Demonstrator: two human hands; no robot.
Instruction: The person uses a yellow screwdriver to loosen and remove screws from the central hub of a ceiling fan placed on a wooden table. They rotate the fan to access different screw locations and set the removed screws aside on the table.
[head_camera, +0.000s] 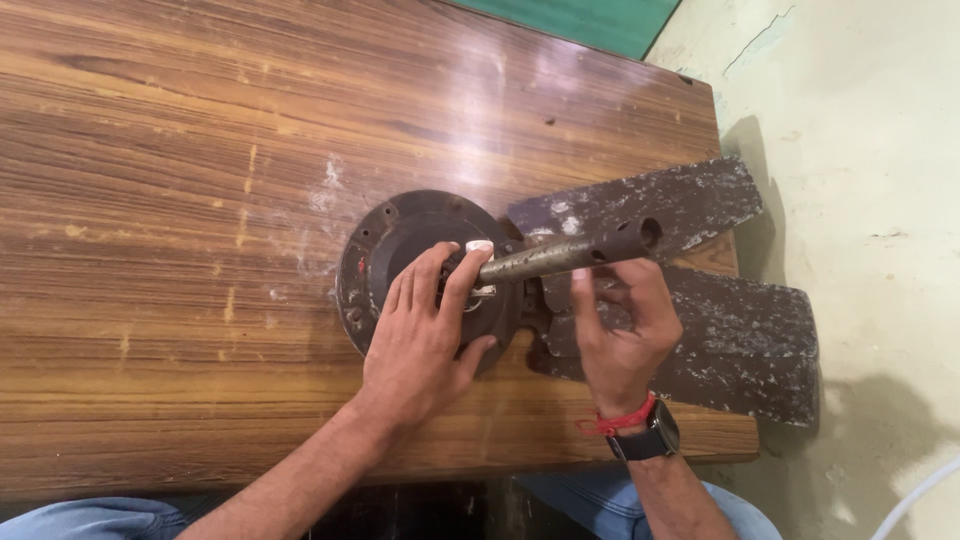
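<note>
A dark brown round fan motor housing (385, 240) lies on the wooden table (170, 170). A rusty metal rod (570, 252) rises from its centre and tilts right. My left hand (425, 335) rests flat on the housing, fingers spread around the base of the rod near a small white part (480, 246). My right hand (620, 325) sits under the rod's upper half, fingers curled beside it and touching it. Two dusty dark fan blades (690, 195) (750, 340) stretch out to the right past the table's edge.
The table's right edge ends near a pale cracked floor (860, 120). A green surface (590, 20) shows at the top. A white cable (925, 490) crosses the bottom right corner. My blue-trousered knees (730, 510) are below the table's front edge.
</note>
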